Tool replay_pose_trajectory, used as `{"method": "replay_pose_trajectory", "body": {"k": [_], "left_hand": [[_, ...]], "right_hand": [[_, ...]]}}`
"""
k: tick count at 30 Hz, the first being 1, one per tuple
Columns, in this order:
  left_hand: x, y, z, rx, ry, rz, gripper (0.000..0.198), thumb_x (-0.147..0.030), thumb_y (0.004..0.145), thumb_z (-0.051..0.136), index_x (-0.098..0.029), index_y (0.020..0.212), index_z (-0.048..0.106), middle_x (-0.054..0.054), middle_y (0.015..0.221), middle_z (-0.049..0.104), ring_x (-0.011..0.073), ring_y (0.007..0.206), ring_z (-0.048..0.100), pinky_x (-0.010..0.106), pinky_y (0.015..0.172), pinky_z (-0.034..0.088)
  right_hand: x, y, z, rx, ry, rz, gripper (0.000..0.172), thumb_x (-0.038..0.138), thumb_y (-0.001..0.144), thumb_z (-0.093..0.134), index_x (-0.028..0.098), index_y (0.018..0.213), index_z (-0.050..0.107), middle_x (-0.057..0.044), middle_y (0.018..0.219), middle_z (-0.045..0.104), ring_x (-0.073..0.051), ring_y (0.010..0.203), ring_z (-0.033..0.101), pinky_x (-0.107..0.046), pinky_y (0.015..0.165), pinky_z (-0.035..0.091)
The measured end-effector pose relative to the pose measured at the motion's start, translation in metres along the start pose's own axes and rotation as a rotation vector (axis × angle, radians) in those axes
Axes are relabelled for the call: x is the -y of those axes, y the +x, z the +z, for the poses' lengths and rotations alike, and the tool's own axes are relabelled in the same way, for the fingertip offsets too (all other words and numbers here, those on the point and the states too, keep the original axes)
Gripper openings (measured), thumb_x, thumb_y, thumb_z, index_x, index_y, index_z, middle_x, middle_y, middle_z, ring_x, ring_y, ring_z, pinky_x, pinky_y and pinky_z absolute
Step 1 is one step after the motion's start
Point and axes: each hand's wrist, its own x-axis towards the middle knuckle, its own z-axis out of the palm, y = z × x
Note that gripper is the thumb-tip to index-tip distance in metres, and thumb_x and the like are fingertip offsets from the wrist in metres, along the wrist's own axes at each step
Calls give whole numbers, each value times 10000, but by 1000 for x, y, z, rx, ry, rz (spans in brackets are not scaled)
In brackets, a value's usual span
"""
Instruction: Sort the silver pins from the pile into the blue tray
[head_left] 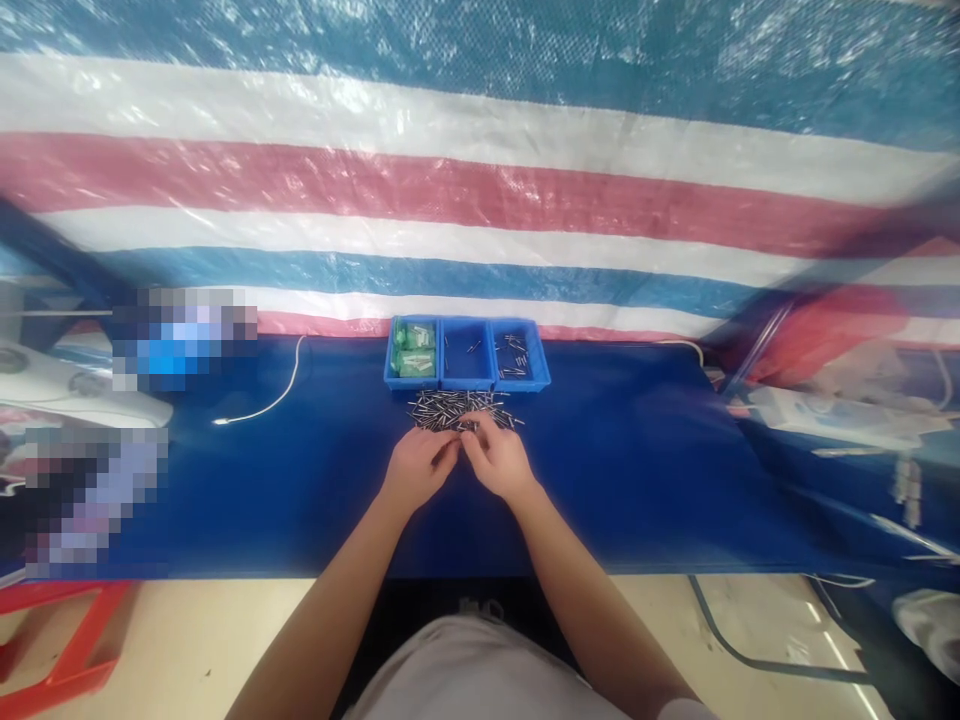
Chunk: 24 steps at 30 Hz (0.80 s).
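From here I see the left hand (421, 468) and right hand (501, 458) curled beside the metal pins (442, 407) heaped on the worktop (622, 470); their grip I can't tell. Likely light, stiff, slippery: pinch mid-length.

A striped sheet (480, 190) is hanging behind the far edge of the table (637, 460); a white cable (291, 377) is trailing leftward from there. A red stool (82, 638) is standing below the near left corner. Past the right edge, a white object (847, 418), perhaps a tray, is lying.
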Motion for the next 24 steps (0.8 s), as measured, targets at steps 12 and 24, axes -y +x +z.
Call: {"method": "replay_pose_trajectory", "body": {"k": [12,24], "left_hand": [[0,-1,3,51,12,138,189,-232,981,487,-197,898,653,25,709,658,140,629,594,320,645,434],[4,-1,-1,-53,9,-33,181,-253,992,474,-178,934,629,49,858,718,150,672,612,308,699,462]], "right_hand": [[-2,-7,9,-11,42,-88,373,398,996,411,216,1244,621,31,573,607,-130,499,576,-227,541,430],[-6,-4,12,-190,12,-26,386,410,1006,433,203,695,533,33,555,486,-91,481,458,-210,509,337]]}}
